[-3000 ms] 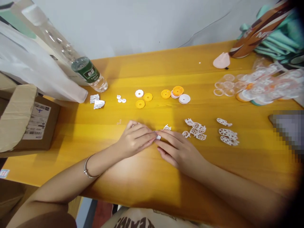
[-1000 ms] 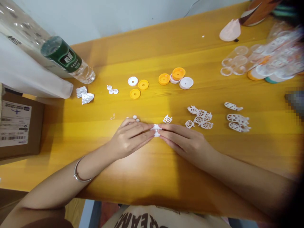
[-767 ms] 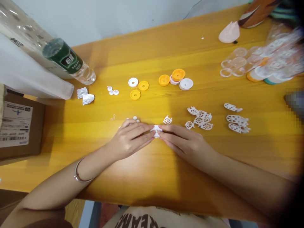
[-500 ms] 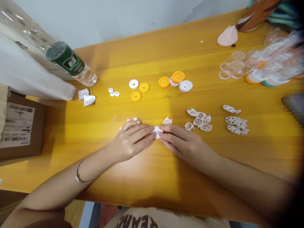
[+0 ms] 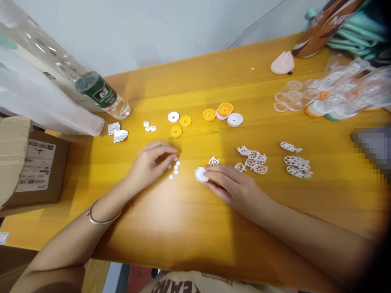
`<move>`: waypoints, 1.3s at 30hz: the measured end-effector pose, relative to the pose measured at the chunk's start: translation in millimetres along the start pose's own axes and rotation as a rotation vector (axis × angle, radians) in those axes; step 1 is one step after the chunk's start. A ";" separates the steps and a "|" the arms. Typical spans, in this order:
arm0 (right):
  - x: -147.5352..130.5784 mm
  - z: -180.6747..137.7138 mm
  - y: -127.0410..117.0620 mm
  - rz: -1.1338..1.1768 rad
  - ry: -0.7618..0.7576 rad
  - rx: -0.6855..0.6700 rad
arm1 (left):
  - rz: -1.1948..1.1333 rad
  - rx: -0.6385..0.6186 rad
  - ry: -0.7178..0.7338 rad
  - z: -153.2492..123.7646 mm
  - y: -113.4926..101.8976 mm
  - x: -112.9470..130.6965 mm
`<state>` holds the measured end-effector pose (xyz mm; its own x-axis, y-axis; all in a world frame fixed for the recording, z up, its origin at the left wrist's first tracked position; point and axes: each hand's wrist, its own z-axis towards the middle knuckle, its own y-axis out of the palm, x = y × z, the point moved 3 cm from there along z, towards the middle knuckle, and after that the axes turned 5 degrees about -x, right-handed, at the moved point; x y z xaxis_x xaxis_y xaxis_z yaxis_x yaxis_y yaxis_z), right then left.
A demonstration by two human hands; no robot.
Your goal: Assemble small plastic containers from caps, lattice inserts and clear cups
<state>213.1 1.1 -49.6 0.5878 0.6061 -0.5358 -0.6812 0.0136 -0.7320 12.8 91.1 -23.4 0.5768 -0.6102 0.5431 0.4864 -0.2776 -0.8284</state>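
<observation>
My right hand (image 5: 235, 183) pinches a white round plastic cap (image 5: 200, 175) between thumb and fingers, its broad face turned up. My left hand (image 5: 151, 162) is over the wood to the left, fingers curved and thumb a little apart, with no object visible between them. Several small white round pieces (image 5: 176, 167) lie right beside its thumb; the hand hides part of the group. Just beyond my right fingers sits a single white spoked plastic piece (image 5: 214, 161). More white spoked pieces (image 5: 251, 162) are heaped to the right of it.
Yellow and white discs (image 5: 185, 121) and orange and white cups (image 5: 225, 109) lie farther back. Foil pieces (image 5: 120, 136), a water bottle (image 5: 102, 94) and a cardboard box (image 5: 45, 162) are at left. Clear tubes (image 5: 295, 95) and another spoked pile (image 5: 297, 167) are at right.
My left hand has let go of the white cap and moved left to the small white pieces. The right hand keeps the cap, now more fully visible. The view has shifted slightly.
</observation>
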 end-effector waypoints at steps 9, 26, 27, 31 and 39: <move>-2.6 3.3 -2.1 -0.001 -0.008 0.012 | 0.082 -0.080 0.078 1.8 0.6 -1.4; -2.7 4.3 -2.0 0.029 -0.002 0.012 | 0.426 0.027 0.361 0.3 2.6 -0.5; -2.5 4.3 -2.0 0.027 -0.007 0.016 | 0.427 0.025 0.360 -0.5 3.2 2.6; -1.5 4.2 -1.2 0.036 -0.014 0.015 | 0.368 -0.043 0.424 -7.3 7.7 24.2; -2.3 4.1 -1.6 0.052 -0.034 0.005 | 0.392 -0.052 0.555 -16.3 24.6 44.3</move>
<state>211.0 2.9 -45.4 0.5367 0.6329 -0.5580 -0.7122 -0.0148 -0.7018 39.7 45.1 -22.0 0.2747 -0.9595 0.0623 0.2702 0.0148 -0.9627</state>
